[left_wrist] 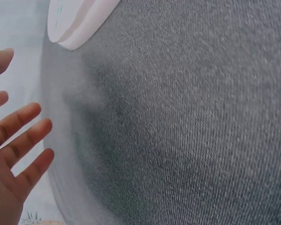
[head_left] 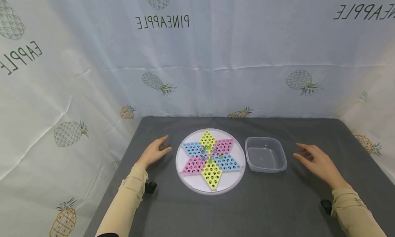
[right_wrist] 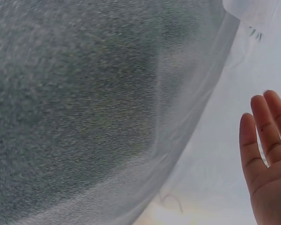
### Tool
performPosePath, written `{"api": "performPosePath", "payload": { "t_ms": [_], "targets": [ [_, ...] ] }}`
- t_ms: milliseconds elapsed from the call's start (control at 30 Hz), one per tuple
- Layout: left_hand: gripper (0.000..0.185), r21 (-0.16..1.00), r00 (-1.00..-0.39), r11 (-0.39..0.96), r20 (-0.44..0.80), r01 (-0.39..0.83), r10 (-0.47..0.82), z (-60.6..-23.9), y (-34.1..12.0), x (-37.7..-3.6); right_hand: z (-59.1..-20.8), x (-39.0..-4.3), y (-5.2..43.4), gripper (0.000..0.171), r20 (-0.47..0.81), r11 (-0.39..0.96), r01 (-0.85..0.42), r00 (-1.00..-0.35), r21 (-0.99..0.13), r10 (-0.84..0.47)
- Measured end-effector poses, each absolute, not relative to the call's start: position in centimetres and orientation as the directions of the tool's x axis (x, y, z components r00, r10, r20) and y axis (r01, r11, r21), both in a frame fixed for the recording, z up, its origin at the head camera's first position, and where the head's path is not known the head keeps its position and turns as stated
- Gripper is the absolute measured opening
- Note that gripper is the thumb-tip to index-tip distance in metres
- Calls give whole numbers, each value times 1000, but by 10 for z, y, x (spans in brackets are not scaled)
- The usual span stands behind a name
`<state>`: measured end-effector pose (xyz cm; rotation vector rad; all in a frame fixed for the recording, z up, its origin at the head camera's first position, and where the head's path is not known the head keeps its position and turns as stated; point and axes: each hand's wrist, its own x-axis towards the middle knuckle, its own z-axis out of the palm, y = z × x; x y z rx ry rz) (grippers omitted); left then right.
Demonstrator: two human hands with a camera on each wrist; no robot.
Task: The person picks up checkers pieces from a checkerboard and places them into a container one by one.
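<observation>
Apparently the work stands at a pause, with the Chinese checkers board (head_left: 228,182) flat on the table, left of a clear plastic tub (head_left: 265,169), and neither hand touching anything. Several small glass marbles (head_left: 210,160), bluish and greenish with one reddish, cluster around the middle of the board, where the yellow, pink and blue star points meet. No marble shows in the tub. From that I would judge the marbles to be set out on the board, though whether this is a start or a finished arrangement cannot be settled; the outer holes are too small to read with certainty.

The left hand (head_left: 155,150) hovers just beside the board's left edge, its fingers spread and holding nothing. The right hand (head_left: 314,160) hangs right of the tub, near it but apart, its fingers fairly straight and close together in the wrist view, likewise with nothing pinched.

Underneath lies a dark grey cloth (head_left: 240,209) with a fine weave. Beyond its far edge hangs a pale curtain (head_left: 191,52), printed with green and yellow pineapples and mirrored "PINEAPPLE" lettering, which also closes in the left and right sides. Beige sleeves (head_left: 128,192) cover both forearms, and a black fitting (head_left: 151,187) shows at each wrist.
</observation>
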<state>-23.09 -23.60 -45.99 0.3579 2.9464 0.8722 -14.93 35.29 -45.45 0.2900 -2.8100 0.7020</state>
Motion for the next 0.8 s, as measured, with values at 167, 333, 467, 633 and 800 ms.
{"api": "performPosePath", "payload": {
  "t_ms": [167,333,467,633,800],
  "targets": [
    [64,572,-970,797,-5,197,243,-459,-234,-231,-449,-148,349,49,275,864,-243,-953,-442,-128],
    [64,581,-971,793,-20,183,239,-460,-232,-231,-445,-148,344,47,297,855,-253,-947,-452,-123],
    [64,596,-971,783,-18,180,237,-459,-229,-232,-441,-150,338,47,305,852,-245,-946,-463,-107],
    [64,608,-970,772,-17,183,243,-459,-226,-232,-435,-150,329,47,304,849,-234,-948,-475,-91],
    [63,607,-970,772,-5,190,242,-461,-224,-233,-433,-150,320,46,307,842,-235,-948,-486,-87]
  ]
}}
